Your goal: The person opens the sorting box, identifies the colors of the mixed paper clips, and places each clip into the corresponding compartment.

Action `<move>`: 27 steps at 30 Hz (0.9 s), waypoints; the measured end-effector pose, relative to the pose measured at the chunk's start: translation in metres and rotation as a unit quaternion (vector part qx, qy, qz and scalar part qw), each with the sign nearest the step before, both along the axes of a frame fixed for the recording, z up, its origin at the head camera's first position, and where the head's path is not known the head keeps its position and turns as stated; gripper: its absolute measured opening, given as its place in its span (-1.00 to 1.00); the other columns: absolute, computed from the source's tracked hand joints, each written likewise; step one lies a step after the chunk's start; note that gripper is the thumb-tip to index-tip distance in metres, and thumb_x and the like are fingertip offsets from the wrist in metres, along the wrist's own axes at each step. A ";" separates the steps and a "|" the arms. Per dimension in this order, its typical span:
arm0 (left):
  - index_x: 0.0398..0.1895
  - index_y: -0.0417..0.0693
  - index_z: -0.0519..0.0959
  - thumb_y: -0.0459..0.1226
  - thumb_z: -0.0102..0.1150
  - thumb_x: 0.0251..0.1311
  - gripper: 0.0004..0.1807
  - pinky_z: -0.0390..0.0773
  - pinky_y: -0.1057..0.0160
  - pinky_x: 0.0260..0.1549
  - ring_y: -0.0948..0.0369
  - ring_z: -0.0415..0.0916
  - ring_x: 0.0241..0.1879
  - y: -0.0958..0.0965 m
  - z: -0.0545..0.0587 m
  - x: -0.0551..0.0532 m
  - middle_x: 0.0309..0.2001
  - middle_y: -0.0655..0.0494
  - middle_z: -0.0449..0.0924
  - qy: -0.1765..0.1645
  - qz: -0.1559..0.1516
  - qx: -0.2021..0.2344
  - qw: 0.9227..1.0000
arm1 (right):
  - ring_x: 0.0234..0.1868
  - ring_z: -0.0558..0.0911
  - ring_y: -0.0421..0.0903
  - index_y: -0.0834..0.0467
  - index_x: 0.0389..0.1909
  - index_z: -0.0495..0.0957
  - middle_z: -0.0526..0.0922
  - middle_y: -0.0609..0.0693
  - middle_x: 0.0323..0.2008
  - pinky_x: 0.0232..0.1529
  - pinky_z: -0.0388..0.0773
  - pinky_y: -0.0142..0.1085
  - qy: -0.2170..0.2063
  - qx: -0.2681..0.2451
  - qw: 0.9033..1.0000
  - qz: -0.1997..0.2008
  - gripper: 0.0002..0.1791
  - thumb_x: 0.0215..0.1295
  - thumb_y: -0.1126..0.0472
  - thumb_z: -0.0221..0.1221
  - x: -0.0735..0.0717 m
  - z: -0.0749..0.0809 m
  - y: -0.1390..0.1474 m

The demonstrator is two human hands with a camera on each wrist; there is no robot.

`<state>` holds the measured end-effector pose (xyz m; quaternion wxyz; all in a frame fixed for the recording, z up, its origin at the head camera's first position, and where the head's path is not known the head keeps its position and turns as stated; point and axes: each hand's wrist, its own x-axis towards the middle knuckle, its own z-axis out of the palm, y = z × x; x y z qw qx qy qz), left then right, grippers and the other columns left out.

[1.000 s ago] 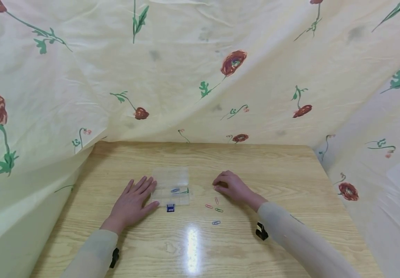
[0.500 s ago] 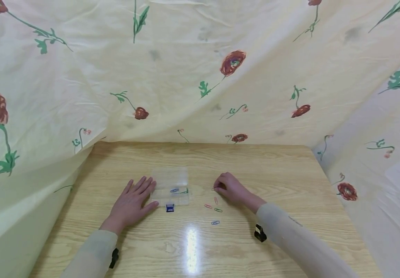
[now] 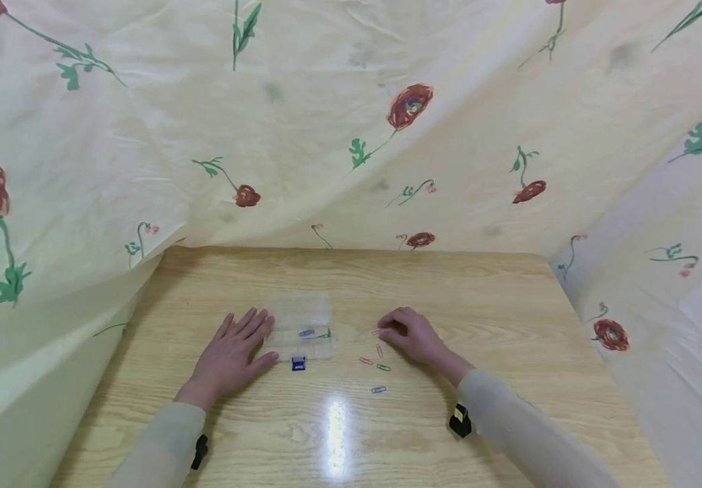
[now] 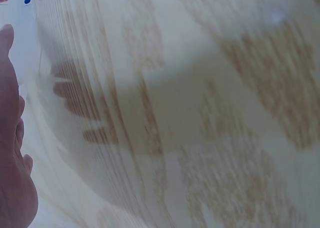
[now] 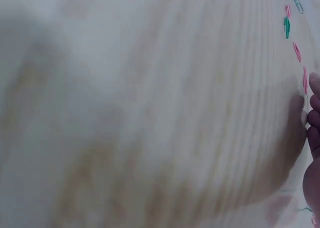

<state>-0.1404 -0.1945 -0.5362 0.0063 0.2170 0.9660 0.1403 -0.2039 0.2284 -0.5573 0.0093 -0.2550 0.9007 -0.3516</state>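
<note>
My left hand [image 3: 231,356] rests with fingers spread against the left edge of a clear plastic box [image 3: 317,351]. The box's transparent lid [image 3: 298,308] is folded back behind it; a blue latch [image 3: 298,364] sticks out in front. A blue paper clip [image 3: 306,333] and something green [image 3: 327,334] show inside. At the right, the thumb and forefinger of my right hand [image 3: 414,335] appear to pinch a red paper clip [image 3: 376,331]. That clip shows by the fingertips in the right wrist view too. The left wrist view catches only the hand's edge.
In front of my right hand lie two red paper clips [image 3: 365,360], a green paper clip [image 3: 383,367] and a blue paper clip [image 3: 378,390]. A flowered cloth [image 3: 326,135] hangs behind the wooden table [image 3: 479,285] and along both sides.
The right hand's fingers first close together, then its knuckles shift slightly right; more of the red paper clip now shows at the fingertips. The left hand stays put.
</note>
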 end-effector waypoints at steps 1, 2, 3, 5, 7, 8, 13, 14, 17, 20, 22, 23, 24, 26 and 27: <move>0.69 -0.03 0.24 0.23 0.09 0.52 -0.14 -0.14 -0.23 0.66 -0.04 0.03 0.68 0.000 0.000 0.000 0.67 -0.01 0.18 -0.003 0.000 -0.003 1.000 | -0.01 0.68 -0.08 0.07 -0.01 0.77 0.78 -0.08 -0.06 0.10 0.68 -0.09 -0.002 -0.005 1.000 -0.003 -0.79 0.37 0.20 0.46 0.001 0.000 0.001; 0.70 -0.03 0.23 0.23 0.09 0.52 -0.14 -0.15 -0.23 0.66 -0.04 0.02 0.69 0.000 0.001 0.000 0.68 -0.01 0.17 -0.006 0.000 -0.005 1.000 | 0.02 0.69 -0.07 0.07 0.01 0.77 0.79 -0.07 -0.04 0.14 0.68 -0.07 -0.004 -0.008 1.000 -0.006 -0.76 0.37 0.20 0.46 0.002 -0.001 0.001; 0.70 -0.02 0.23 0.23 0.08 0.53 -0.13 -0.16 -0.22 0.66 -0.04 0.01 0.69 0.000 0.001 0.000 0.68 0.00 0.16 -0.009 0.001 -0.007 1.000 | 0.04 0.70 -0.06 0.08 0.03 0.77 0.79 -0.06 -0.01 0.16 0.67 -0.05 -0.008 -0.010 1.000 -0.009 -0.74 0.36 0.20 0.46 0.003 -0.001 0.001; 0.70 -0.02 0.22 0.24 0.07 0.53 -0.13 -0.17 -0.22 0.66 -0.03 0.00 0.69 0.000 0.001 -0.001 0.69 0.00 0.15 -0.013 0.001 -0.011 1.000 | 0.06 0.71 -0.04 0.09 0.06 0.76 0.79 -0.04 0.01 0.19 0.67 -0.03 -0.009 -0.011 1.000 -0.012 -0.72 0.35 0.21 0.46 0.004 -0.002 0.000; 0.70 -0.02 0.22 0.24 0.08 0.53 -0.13 -0.17 -0.22 0.66 -0.03 0.00 0.69 0.000 0.001 -0.001 0.69 0.00 0.15 -0.015 0.002 -0.010 1.000 | 0.06 0.70 -0.04 0.08 0.06 0.77 0.79 -0.04 0.01 0.18 0.67 -0.02 -0.011 -0.014 1.000 -0.014 -0.72 0.36 0.22 0.46 0.005 -0.002 -0.001; 0.70 -0.02 0.22 0.24 0.09 0.52 -0.13 -0.18 -0.22 0.66 -0.03 0.00 0.69 0.000 0.002 0.000 0.69 -0.01 0.15 -0.016 0.002 -0.009 1.000 | 0.06 0.70 -0.05 0.07 0.06 0.77 0.79 -0.05 0.01 0.18 0.67 -0.03 -0.013 -0.014 1.000 -0.016 -0.72 0.36 0.22 0.46 0.005 -0.003 -0.002; 0.70 -0.02 0.23 0.24 0.10 0.52 -0.13 -0.16 -0.23 0.66 -0.04 0.01 0.69 0.000 0.002 -0.001 0.68 -0.01 0.15 -0.014 0.001 -0.010 1.000 | 0.03 0.68 -0.09 0.02 0.01 0.79 0.78 -0.10 -0.04 0.16 0.67 -0.06 -0.015 -0.009 1.000 -0.018 -0.77 0.37 0.23 0.45 0.005 -0.004 -0.006; 0.70 -0.01 0.22 0.24 0.09 0.52 -0.13 -0.17 -0.23 0.66 -0.04 0.00 0.69 0.000 0.001 -0.001 0.68 -0.01 0.14 -0.016 0.001 -0.012 1.000 | 0.03 0.68 -0.10 0.02 0.00 0.79 0.78 -0.11 -0.04 0.15 0.67 -0.07 -0.013 -0.006 1.000 -0.018 -0.78 0.37 0.24 0.45 0.005 -0.004 -0.007; 0.71 0.01 0.19 0.27 0.04 0.53 -0.12 -0.20 -0.20 0.67 -0.02 -0.02 0.70 0.000 0.001 -0.003 0.69 0.01 0.12 -0.020 0.001 -0.021 1.000 | -0.01 0.67 -0.11 0.02 -0.04 0.79 0.78 -0.11 -0.08 0.10 0.67 -0.09 -0.009 0.001 1.000 -0.016 -0.82 0.38 0.26 0.43 0.005 -0.003 -0.008; 0.72 0.03 0.18 0.30 -0.01 0.54 -0.11 -0.22 -0.19 0.67 -0.01 -0.04 0.70 0.000 0.000 -0.004 0.70 0.03 0.10 -0.022 0.001 -0.028 0.999 | -0.05 0.65 -0.12 0.03 -0.07 0.78 0.79 -0.12 -0.11 0.05 0.66 -0.14 -0.005 0.011 1.000 -0.010 -0.85 0.40 0.28 0.41 0.004 -0.001 -0.010; 0.72 0.03 0.18 0.30 -0.02 0.54 -0.11 -0.21 -0.19 0.67 -0.01 -0.03 0.70 -0.001 -0.001 -0.004 0.70 0.03 0.10 -0.020 0.002 -0.031 0.999 | -0.07 0.64 -0.13 0.04 -0.09 0.78 0.78 -0.11 -0.12 0.01 0.66 -0.16 -0.007 0.015 1.000 -0.005 -0.86 0.41 0.29 0.40 0.005 0.001 -0.011; 0.72 0.03 0.19 0.30 -0.01 0.54 -0.12 -0.20 -0.20 0.67 -0.02 -0.02 0.70 -0.001 -0.001 -0.003 0.70 0.03 0.11 -0.018 0.002 -0.030 0.999 | -0.08 0.63 -0.13 0.04 -0.09 0.77 0.78 -0.11 -0.13 0.00 0.65 -0.16 -0.007 0.016 1.000 -0.004 -0.87 0.41 0.30 0.40 0.005 0.001 -0.011; 0.71 0.02 0.20 0.30 -0.01 0.54 -0.12 -0.18 -0.21 0.66 -0.03 -0.01 0.70 0.000 -0.001 -0.003 0.69 0.01 0.12 -0.015 0.001 -0.029 0.999 | -0.08 0.63 -0.13 0.05 -0.10 0.77 0.77 -0.10 -0.13 -0.01 0.65 -0.17 -0.007 0.018 1.000 -0.001 -0.87 0.42 0.31 0.39 0.005 0.002 -0.011; 0.71 0.00 0.22 0.28 0.02 0.53 -0.12 -0.16 -0.22 0.66 -0.04 0.01 0.69 0.000 0.000 -0.002 0.69 0.00 0.14 -0.011 0.002 -0.025 1.000 | -0.09 0.61 -0.13 0.05 -0.10 0.76 0.76 -0.10 -0.13 -0.02 0.64 -0.16 -0.009 0.022 1.000 0.003 -0.87 0.42 0.32 0.37 0.006 0.003 -0.012; 0.70 0.00 0.22 0.28 0.03 0.53 -0.12 -0.15 -0.23 0.66 -0.04 0.02 0.69 0.000 0.000 -0.002 0.68 -0.01 0.15 -0.010 0.002 -0.024 1.000 | -0.09 0.61 -0.13 0.05 -0.11 0.75 0.75 -0.10 -0.14 -0.01 0.63 -0.16 -0.010 0.025 1.000 0.005 -0.87 0.43 0.32 0.37 0.006 0.003 -0.012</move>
